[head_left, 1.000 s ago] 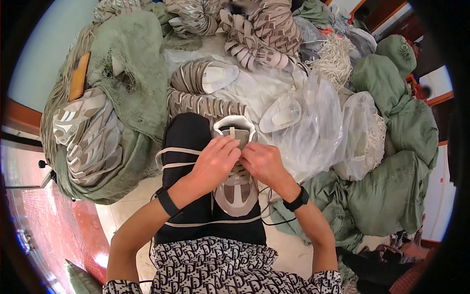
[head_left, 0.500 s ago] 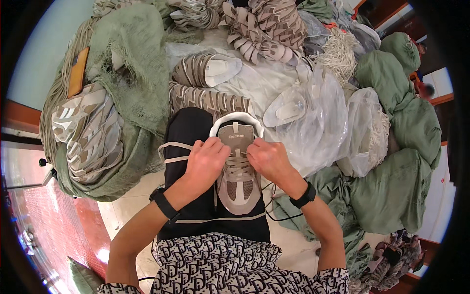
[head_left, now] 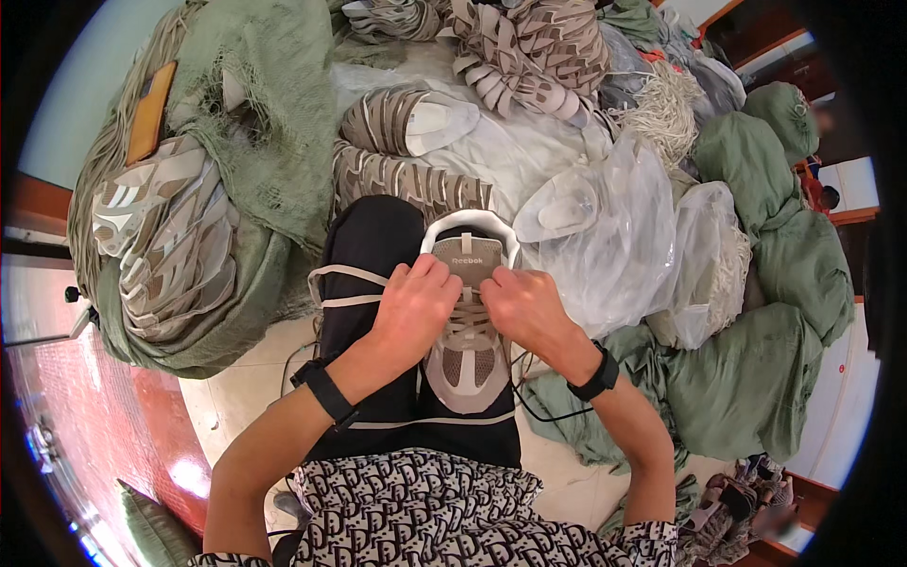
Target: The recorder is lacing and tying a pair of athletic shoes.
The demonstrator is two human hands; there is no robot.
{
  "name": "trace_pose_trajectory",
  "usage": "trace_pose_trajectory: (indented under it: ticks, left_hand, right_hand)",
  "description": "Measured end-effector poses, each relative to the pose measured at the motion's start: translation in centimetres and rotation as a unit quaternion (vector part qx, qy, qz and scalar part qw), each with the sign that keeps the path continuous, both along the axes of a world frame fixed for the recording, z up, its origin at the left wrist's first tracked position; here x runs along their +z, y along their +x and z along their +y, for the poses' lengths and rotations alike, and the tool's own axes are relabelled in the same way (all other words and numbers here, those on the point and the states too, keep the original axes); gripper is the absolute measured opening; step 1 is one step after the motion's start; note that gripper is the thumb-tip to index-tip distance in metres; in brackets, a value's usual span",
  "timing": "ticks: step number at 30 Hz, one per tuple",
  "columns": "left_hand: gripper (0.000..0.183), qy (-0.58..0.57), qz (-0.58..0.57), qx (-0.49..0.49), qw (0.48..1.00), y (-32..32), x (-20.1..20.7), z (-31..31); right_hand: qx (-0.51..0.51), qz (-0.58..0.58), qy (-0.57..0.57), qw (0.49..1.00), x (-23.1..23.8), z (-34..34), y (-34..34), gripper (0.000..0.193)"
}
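A beige and brown sneaker upper [head_left: 465,378] lies on my black-covered lap, toe toward me. Its collar is white, and a pale shoelace [head_left: 468,328] crisscrosses below the brown tongue [head_left: 467,253]. My left hand [head_left: 419,304] is closed at the left eyelet edge, where a pale cord [head_left: 351,271] runs out from it across my left thigh. At the right eyelet edge my right hand [head_left: 526,307] pinches with fingertips together. Those fingers hide exactly what they grip. Each wrist has a black band.
Stacked sneaker uppers lie ahead [head_left: 406,180] and in a green sack [head_left: 175,250] at left. A phone in an orange case [head_left: 151,113] rests on that sack. Clear plastic bags [head_left: 614,227] and stuffed green sacks [head_left: 746,378] fill the right, beside a black cable [head_left: 539,414].
The surroundings have shifted slightly in view. Both hands keep their closed hold at the sneaker upper's eyelet edges, and the lacing looks much the same.
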State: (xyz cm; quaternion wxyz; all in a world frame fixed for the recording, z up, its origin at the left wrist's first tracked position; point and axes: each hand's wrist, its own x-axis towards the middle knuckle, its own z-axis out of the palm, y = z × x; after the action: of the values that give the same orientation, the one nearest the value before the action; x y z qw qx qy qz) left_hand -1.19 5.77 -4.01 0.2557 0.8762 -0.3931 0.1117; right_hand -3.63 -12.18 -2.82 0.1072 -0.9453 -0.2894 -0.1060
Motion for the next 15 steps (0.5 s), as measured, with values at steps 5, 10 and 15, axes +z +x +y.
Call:
trace_pose_trajectory:
  ticks: [5, 10, 15]
  left_hand:
    - [0.01, 0.01, -0.007, 0.001, 1.0, 0.0, 0.0, 0.2]
    - [0.01, 0.022, -0.019, 0.025, 0.999, -0.3, -0.2, 0.2]
    - [0.009, 0.013, -0.012, 0.027, 0.999, -0.4, -0.3, 0.0]
  right_hand:
    - [-0.015, 0.035, -0.033, 0.999, 0.4, 0.4, 0.0, 0.006]
    - [0.013, 0.041, -0.081, 0.996, 0.6, 1.3, 0.2, 0.007]
    - [0.086, 0.068, -0.082, 0.991, 0.7, 0.6, 2.2, 0.008]
